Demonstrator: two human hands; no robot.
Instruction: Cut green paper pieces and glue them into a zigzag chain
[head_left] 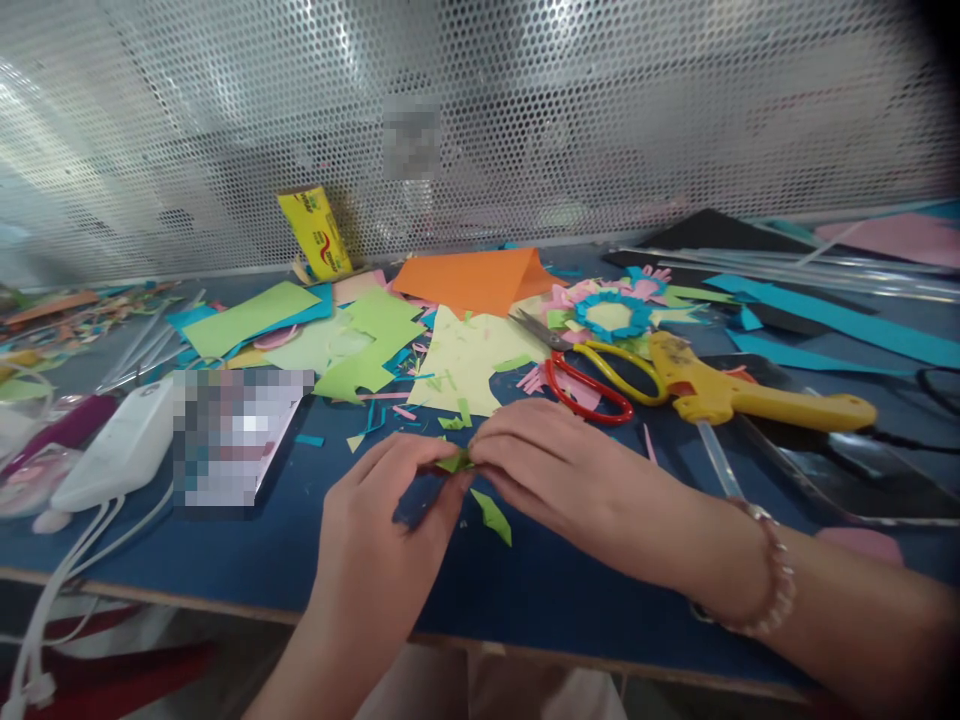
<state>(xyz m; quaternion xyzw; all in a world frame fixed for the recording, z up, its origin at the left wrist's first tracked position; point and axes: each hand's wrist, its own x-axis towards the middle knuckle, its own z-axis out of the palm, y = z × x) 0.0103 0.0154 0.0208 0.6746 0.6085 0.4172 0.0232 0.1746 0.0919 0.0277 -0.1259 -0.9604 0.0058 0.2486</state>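
Note:
Between the fingertips of both hands is a small folded piece of green paper point(454, 462). My left hand point(382, 520) pinches its left side, thumb and forefinger closed on it. From the other side, the bent fingers of my right hand point(555, 465) press on its right end and partly hide it. Just below them a separate green paper strip point(493, 518) lies on the table. Beyond my fingers are a cut sheet of pale yellow paper point(472, 360) and scissors point(592, 375) with one red and one yellow handle.
A yellow glue gun point(757, 395) lies right of the scissors, near a dark tablet-like device point(885, 470). At left are a phone point(281, 420) and a white power strip point(124, 450) with cables. Orange paper point(469, 280), a blue-rimmed paper flower point(611, 315) and a yellow box point(315, 232) stand farther back.

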